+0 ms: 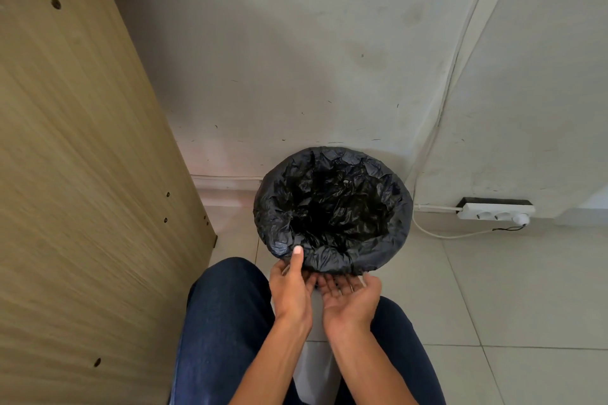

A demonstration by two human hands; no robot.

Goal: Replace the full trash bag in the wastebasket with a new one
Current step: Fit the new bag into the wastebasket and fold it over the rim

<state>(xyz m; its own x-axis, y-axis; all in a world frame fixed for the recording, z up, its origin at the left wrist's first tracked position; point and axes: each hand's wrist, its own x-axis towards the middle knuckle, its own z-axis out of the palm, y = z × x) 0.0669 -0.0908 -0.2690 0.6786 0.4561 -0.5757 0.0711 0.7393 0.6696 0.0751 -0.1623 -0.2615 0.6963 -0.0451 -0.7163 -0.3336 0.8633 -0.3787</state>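
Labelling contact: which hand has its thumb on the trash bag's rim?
The left hand: its thumb lies on the rim of the black trash bag; the right hand is palm-up below that rim.
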